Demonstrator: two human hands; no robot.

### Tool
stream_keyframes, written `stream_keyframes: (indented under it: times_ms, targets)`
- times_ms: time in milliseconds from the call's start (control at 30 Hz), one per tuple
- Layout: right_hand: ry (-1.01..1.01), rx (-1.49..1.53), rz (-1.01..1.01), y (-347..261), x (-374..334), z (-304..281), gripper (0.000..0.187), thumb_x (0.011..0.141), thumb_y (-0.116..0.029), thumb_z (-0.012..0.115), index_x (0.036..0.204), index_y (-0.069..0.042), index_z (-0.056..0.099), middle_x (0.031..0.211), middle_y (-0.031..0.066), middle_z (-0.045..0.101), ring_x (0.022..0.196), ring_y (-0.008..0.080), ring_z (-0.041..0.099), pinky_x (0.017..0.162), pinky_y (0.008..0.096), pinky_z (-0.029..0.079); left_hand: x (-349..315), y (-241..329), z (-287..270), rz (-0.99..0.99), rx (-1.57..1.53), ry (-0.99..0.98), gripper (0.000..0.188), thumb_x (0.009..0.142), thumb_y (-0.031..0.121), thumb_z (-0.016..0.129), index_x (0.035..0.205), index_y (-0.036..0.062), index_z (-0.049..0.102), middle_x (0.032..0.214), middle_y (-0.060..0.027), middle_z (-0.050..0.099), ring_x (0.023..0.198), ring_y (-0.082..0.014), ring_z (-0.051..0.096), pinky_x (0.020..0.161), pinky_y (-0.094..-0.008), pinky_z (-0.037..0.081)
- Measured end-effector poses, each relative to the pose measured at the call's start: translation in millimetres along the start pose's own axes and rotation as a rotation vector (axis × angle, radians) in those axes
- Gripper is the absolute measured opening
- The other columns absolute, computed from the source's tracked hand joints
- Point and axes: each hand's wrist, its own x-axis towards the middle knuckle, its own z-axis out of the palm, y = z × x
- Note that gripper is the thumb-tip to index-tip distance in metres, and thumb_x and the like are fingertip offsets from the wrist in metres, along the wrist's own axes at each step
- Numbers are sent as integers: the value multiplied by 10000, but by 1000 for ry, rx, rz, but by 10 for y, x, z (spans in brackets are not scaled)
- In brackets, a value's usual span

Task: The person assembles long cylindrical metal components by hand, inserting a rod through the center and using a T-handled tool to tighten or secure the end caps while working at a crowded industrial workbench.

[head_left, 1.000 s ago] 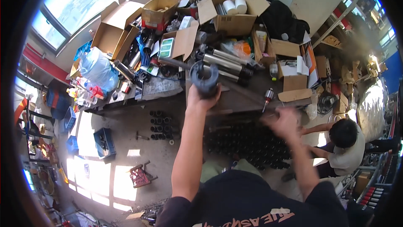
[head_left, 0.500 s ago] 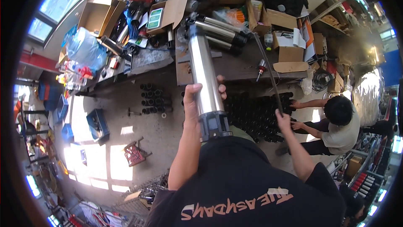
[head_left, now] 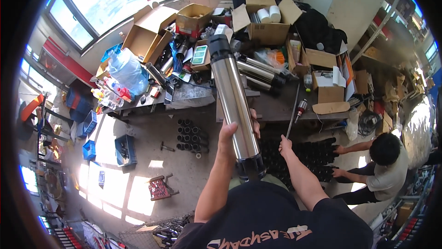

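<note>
My left hand point(head_left: 227, 137) is wrapped round a shiny steel cylinder with black end fittings point(head_left: 234, 104), which looks like a submersible pump body. It stands slanted in front of my chest, its lower end close to my dark shirt. My right hand point(head_left: 286, 145) is closed round the near end of a thin metal rod point(head_left: 293, 114). The rod points up and away toward the workbench point(head_left: 281, 115), apart from the cylinder. More steel cylinders point(head_left: 262, 73) with black ends lie on the bench behind the one I hold.
A red-and-silver tool point(head_left: 301, 107) lies at the bench's front edge. Cardboard boxes point(head_left: 269, 32) and a blue-tinted plastic bag point(head_left: 129, 71) crowd the bench. Black parts point(head_left: 304, 157) cover the floor to the right, where a co-worker point(head_left: 386, 164) reaches in. A red stool point(head_left: 161, 187) stands left.
The view has tilted up, showing more of the windows and bench. My right hand has come nearer the cylinder, and the rod now leans the other way, its far end rightward. Both holds remain.
</note>
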Motion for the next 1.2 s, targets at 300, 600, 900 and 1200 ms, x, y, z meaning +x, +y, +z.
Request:
stream_keyframes:
  times_ms: [300,600,900,1200]
  targets:
    - [52,-567,-643,-508,-774,582,664,951,-413,654,1419,-11,410,1222,107,559,930,162,589,788,301,488,-573,270,-433,-167,51,-81,742,665,292,849,1246,-7,495,1035,-124,632,824,-233,670,699,-364,582]
    - [-796,-1020,-1125,-885,-3235,1993,593,715,-181,803,1264,-94,595,1072,119,634,825,236,647,745,350,531,-1709,237,-2369,-509,1131,71,632,608,131,822,1169,54,541,1007,-154,667,960,-334,643,833,-395,521]
    - [-409,-1362,-670,2553,-1022,3621,482,708,-305,784,1079,-78,575,1074,187,576,914,439,648,790,513,551,-2086,50,-6350,-1040,1841,397,697,726,256,800,1308,64,469,1219,-196,554,1144,-397,561,897,-523,518]
    - [40,-1464,-567,3528,1294,4630,562,762,-275,783,1211,-95,497,1220,229,517,1010,488,619,856,542,534,-1415,77,-8192,-788,1915,515,738,762,168,776,1377,51,387,1250,-231,494,1039,-418,612,829,-499,552]
